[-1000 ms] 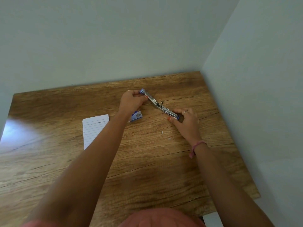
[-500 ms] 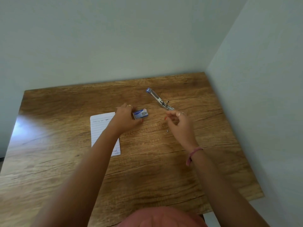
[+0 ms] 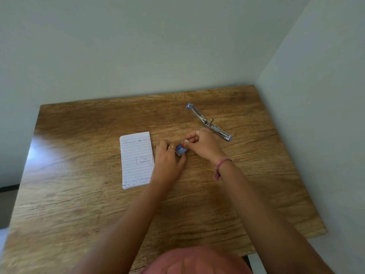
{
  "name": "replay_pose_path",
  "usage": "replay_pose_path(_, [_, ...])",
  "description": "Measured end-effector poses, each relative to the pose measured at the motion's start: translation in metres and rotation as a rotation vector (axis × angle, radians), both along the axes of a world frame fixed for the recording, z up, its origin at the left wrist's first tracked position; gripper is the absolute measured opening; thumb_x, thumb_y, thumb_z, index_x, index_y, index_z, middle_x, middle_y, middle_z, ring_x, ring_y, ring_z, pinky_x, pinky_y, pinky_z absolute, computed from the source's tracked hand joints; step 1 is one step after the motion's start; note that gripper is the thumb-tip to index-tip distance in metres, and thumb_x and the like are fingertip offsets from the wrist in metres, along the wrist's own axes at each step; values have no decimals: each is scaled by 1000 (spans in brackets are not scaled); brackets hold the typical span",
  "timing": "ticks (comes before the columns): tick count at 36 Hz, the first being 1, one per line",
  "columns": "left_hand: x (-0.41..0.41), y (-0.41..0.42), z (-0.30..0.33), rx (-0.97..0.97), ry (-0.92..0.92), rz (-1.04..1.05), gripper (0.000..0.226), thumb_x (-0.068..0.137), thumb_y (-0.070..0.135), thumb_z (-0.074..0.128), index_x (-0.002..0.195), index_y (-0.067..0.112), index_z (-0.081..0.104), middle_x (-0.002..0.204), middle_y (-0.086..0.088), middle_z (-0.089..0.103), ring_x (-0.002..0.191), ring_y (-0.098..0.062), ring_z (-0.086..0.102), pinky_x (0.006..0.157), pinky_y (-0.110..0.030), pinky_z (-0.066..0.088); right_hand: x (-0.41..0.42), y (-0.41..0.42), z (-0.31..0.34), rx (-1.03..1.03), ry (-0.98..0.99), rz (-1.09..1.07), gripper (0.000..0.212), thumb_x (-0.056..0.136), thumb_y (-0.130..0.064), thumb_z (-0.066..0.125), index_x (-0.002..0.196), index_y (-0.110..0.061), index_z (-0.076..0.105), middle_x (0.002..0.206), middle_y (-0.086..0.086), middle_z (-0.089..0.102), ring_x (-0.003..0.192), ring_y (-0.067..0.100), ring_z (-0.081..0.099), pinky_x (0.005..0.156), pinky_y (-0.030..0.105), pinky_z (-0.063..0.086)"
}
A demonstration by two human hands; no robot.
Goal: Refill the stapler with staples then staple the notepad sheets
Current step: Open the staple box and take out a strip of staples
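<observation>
Head view: both hands (image 3: 169, 155) (image 3: 203, 144) hold staple box (image 3: 180, 149); stapler (image 3: 208, 121) beyond.

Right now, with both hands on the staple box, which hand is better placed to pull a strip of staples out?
Right. The left hand grips the staple box, steadying it, while the right hand pinches at its end, nearer the opened stapler.

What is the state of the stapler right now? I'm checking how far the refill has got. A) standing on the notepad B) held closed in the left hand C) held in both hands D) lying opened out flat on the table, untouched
D: the stapler lies opened out flat on the table, beyond both hands, which are busy with the small staple box.
</observation>
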State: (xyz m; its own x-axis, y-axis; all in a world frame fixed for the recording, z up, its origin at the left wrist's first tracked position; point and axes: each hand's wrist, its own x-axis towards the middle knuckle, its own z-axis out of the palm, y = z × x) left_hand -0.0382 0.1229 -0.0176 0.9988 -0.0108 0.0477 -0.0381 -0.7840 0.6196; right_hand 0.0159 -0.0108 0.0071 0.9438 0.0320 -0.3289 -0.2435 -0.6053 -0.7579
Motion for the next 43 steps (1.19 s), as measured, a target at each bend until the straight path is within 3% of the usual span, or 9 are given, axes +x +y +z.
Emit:
replay_pose_path(3, [-3, 1, 0, -23, 0, -6, 41, 90, 25, 63, 125, 4, 58, 113, -11, 50, 107, -23, 45, 95, -32, 38, -5, -1, -1, 31, 30, -13, 28, 80, -19, 77, 107, -14, 68, 91, -1, 67, 87, 12, 64, 81, 27, 53])
replay_pose_path(6, [-4, 3, 2, -45, -6, -9, 42, 90, 26, 63, 127, 9, 59, 116, -10, 53, 109, -24, 46, 92, -26, 32, -7, -1, 1, 47, 44, -19, 31, 80, -19, 77, 109, -14, 67, 92, 0, 69, 87, 11, 65, 82, 26, 53])
replay_pose_path(14, [-6, 10, 4, -34, 17, -34, 44, 89, 28, 66, 128, 10, 58, 125, -9, 58, 116, -26, 45, 97, -28, 31, -5, -7, 6, 84, 121, -2, 29, 80, -12, 77, 107, -12, 67, 78, 0, 72, 53, 2, 60, 62, 17, 50])
replay_pose_path(21, [-7, 19, 10, -76, 76, -20, 42, 90, 23, 63, 129, 10, 55, 124, -8, 61, 117, -25, 50, 97, -28, 36, -3, -5, 9, 71, 114, -42, 26, 78, -12, 78, 103, -14, 72, 84, 3, 75, 73, 7, 67, 62, 15, 46])
replay_pose_path(25, [-6, 24, 11, -61, 110, -8, 44, 90, 22, 63, 132, 10, 54, 123, -7, 62, 116, -22, 50, 96, -27, 37, 2, -5, 14, 28, 112, -32, 17, 79, -13, 77, 95, -17, 73, 82, 1, 74, 85, 12, 68, 86, 30, 52])
replay_pose_path(28, [-10, 27, 10, -72, 106, -8, 44, 90, 20, 62, 132, 12, 53, 124, -7, 61, 115, -22, 49, 93, -23, 34, 5, -6, 16, -1, 108, -28, 19, 79, -13, 77, 98, -13, 72, 79, -2, 72, 89, 15, 69, 92, 35, 51])
replay_pose_path(35, [-15, 27, 8, -72, 113, 9, 39, 91, 21, 63, 128, 11, 55, 120, -7, 61, 112, -21, 50, 88, -21, 33, 8, -8, 13, -89, 30, -10, 26, 80, -16, 77, 105, -10, 71, 75, -10, 61, 75, 5, 59, 83, 29, 51])
replay_pose_path(40, [-15, 27, 8, -66, 116, 21, 40, 92, 23, 62, 129, 12, 54, 123, -6, 59, 115, -20, 48, 90, -21, 30, 4, -7, 14, -107, 1, 27, 28, 85, -18, 72, 112, -14, 66, 95, -7, 63, 96, 12, 61, 92, 34, 51])
replay_pose_path(43, [-16, 26, 7, -63, 114, 20, 41, 91, 23, 62, 130, 11, 54, 125, -6, 59, 116, -21, 47, 91, -20, 27, 0, -6, 18, -128, -130, 86, 25, 88, -18, 68, 113, -15, 65, 100, -6, 64, 93, 9, 61, 87, 29, 52])
